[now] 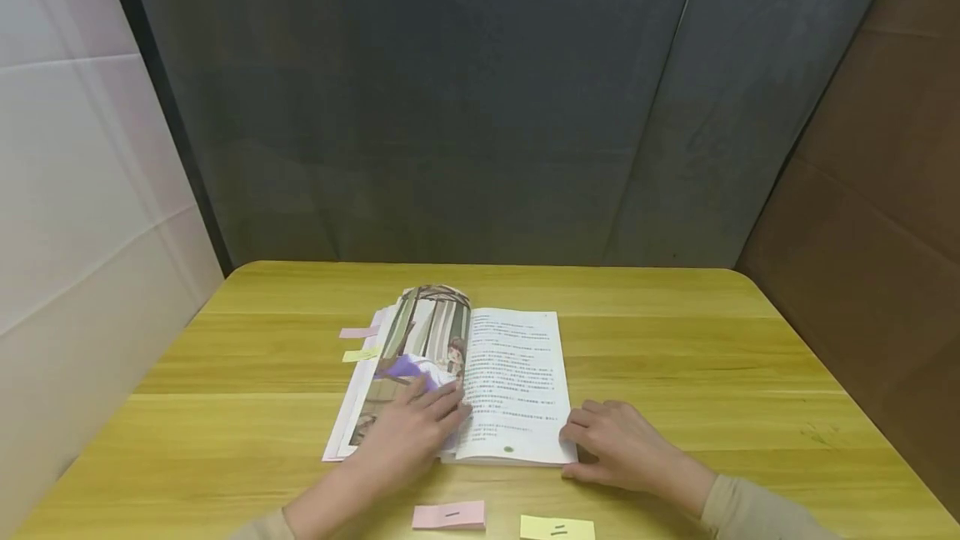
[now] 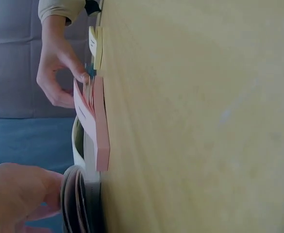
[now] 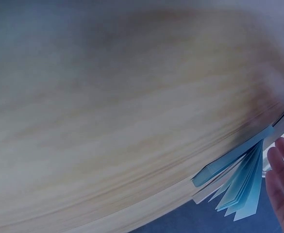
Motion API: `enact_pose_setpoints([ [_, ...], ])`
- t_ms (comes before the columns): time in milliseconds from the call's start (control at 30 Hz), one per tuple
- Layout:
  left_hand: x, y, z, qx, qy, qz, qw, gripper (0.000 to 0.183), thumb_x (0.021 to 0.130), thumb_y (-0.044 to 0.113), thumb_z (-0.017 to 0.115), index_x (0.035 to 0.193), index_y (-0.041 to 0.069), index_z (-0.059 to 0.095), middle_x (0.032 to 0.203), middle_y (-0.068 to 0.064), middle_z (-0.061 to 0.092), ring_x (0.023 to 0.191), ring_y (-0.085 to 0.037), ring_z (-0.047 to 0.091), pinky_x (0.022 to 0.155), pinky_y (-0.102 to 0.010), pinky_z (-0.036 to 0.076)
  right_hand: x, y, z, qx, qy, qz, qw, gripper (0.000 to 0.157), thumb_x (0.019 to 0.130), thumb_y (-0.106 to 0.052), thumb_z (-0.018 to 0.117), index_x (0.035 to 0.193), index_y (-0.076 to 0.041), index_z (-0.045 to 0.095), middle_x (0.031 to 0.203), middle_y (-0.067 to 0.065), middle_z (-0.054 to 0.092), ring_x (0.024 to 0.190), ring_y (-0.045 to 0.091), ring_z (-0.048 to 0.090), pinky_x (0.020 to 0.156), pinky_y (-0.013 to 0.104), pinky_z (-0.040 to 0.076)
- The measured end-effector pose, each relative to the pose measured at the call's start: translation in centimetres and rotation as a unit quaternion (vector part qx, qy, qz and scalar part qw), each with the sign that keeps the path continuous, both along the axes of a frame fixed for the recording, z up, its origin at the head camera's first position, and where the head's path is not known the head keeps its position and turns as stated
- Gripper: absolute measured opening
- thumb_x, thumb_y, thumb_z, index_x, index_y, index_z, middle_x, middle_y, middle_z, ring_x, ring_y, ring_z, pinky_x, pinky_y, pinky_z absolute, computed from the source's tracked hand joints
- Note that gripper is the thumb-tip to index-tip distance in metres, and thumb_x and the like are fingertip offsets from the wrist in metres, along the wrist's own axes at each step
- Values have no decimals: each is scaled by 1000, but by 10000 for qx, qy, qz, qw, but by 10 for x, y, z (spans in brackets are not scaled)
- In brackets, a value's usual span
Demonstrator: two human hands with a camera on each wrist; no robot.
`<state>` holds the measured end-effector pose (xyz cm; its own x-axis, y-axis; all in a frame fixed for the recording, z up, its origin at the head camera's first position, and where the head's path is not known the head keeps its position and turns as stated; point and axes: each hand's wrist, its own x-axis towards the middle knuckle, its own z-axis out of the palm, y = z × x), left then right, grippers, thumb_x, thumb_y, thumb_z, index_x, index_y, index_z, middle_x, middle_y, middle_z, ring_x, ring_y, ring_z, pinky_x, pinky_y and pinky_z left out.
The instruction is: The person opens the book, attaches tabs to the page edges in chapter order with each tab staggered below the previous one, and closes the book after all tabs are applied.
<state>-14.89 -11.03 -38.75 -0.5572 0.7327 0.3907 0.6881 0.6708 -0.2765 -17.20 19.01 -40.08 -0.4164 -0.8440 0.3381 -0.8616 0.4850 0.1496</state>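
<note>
An open book (image 1: 517,390) lies on the wooden table, its left page illustrated and its right page printed with text. My left hand (image 1: 408,432) rests on the lower part of the illustrated page, fingers extended toward the fold. Near the lower right corner, my right hand (image 1: 618,444) holds the book's edge with bent fingers, the thumb low beside the corner. A pink tab (image 1: 358,332) and a yellow tab (image 1: 360,354) stick out from the left side. In the left wrist view, curved pages (image 2: 74,199) stand beside my left hand.
A pink sticky-note pad (image 1: 450,515) with one dash lies in front of the book. To its right is a yellow pad (image 1: 557,528) with two dashes. A blue pad (image 3: 239,184) with fanned sheets shows in the right wrist view. Fabric walls (image 1: 450,107) surround the table.
</note>
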Motion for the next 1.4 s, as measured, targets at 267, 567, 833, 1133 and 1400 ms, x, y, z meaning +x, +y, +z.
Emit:
enact_pose_setpoints([
  [267,-1,13,-5,231,-513,43,9984,30,78,44,57,83,15,58,79,3,53,76,-14,49,58,-26,44,0,1,-1,7,-7,-15,10000,29,71,-47,65,78,-19,60,74,-12,49,62,4,38,48,16,31],
  [567,-7,15,-5,97,-844,242,9961,48,68,57,60,89,14,58,85,2,54,77,-14,47,59,-24,43,-1,1,-2,-5,38,-7,10000,29,71,-47,65,78,-19,60,75,-12,50,62,4,39,47,16,31],
  [833,-10,9,-3,437,-1305,149,9904,53,64,53,67,98,13,59,84,5,50,77,-12,45,54,-19,38,0,2,-1,-20,12,-20,10000,29,72,-47,64,78,-19,59,75,-11,50,62,4,40,48,17,33],
  [1133,-5,6,2,771,-1462,148,9861,59,64,51,67,107,12,58,98,0,55,87,-15,49,61,-23,44,1,6,1,-115,88,78,9999,30,71,-47,65,78,-19,60,75,-11,50,61,4,39,47,16,32],
  [1400,4,7,1,675,-903,-21,9936,51,71,40,65,113,13,55,102,-1,54,88,-16,53,62,-27,47,1,10,2,-205,146,206,9995,29,71,-47,65,78,-19,60,75,-11,50,61,4,38,47,15,30],
])
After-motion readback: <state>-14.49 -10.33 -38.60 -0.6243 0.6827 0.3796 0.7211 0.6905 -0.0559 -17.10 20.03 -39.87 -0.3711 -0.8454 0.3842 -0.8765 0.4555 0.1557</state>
